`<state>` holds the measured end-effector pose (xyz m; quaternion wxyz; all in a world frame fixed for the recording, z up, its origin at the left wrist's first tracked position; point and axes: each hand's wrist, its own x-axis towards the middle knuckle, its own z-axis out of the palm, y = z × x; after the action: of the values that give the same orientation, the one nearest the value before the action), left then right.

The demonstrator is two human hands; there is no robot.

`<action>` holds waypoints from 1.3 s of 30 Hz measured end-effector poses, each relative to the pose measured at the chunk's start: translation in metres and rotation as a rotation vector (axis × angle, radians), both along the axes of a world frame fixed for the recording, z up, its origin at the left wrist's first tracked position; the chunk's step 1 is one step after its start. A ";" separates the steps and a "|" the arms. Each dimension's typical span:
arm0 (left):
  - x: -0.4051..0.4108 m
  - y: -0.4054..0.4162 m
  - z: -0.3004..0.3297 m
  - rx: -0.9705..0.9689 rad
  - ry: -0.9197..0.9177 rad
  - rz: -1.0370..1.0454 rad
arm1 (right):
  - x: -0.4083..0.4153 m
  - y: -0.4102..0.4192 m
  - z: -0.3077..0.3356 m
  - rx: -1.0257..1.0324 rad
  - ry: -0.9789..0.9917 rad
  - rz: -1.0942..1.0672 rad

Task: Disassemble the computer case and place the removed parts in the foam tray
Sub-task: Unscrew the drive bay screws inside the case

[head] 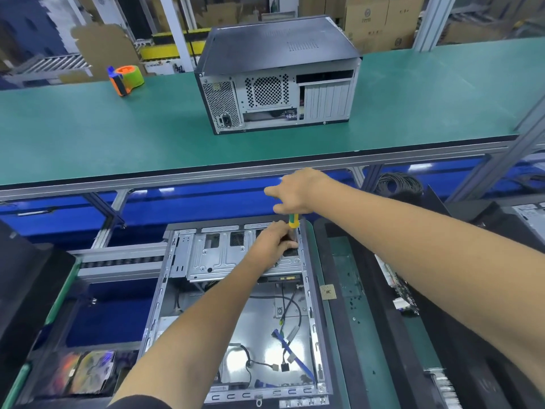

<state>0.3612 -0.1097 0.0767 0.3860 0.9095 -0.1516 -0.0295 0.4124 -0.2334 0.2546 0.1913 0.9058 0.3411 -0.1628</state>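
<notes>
The opened computer case [236,320] lies on the lower bench below the green worktop's front edge, where the left hand [272,242] braces the drive cage [224,258] and the right hand [295,193] grips a yellow-green screwdriver [293,221] upright at the case's far right corner, apparently unscrewing, which next calls for steady downward turning.

Open computer case [236,314] lying flat on the lower bench, side panel off, loose cables [290,335] on its floor. Metal drive cage [218,255] at the far end. Left hand [272,242] curled over the cage's right far corner. Right hand [295,191] above it, gripping a screwdriver with yellow-green handle [293,221] pointed down at that corner. Second computer case [277,75], closed, upright on the green upper bench [88,137]. Orange tape dispenser [125,79] to its left. Cardboard boxes [374,22] behind.
</notes>
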 end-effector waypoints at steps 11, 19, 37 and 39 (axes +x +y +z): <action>0.000 0.005 -0.005 -0.005 -0.038 0.059 | -0.002 -0.008 -0.004 0.160 0.084 -0.033; -0.005 0.006 -0.006 0.007 -0.073 0.034 | 0.002 -0.021 -0.001 0.254 0.198 -0.057; -0.001 0.010 -0.015 0.057 -0.086 -0.002 | 0.009 -0.013 -0.010 0.123 0.048 -0.147; -0.001 0.011 -0.016 0.064 -0.100 -0.013 | 0.009 -0.013 -0.009 0.193 0.146 -0.168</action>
<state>0.3606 -0.0992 0.0603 0.3487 0.9206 -0.1756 0.0085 0.4210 -0.2465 0.2455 0.0635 0.9311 0.2911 -0.2102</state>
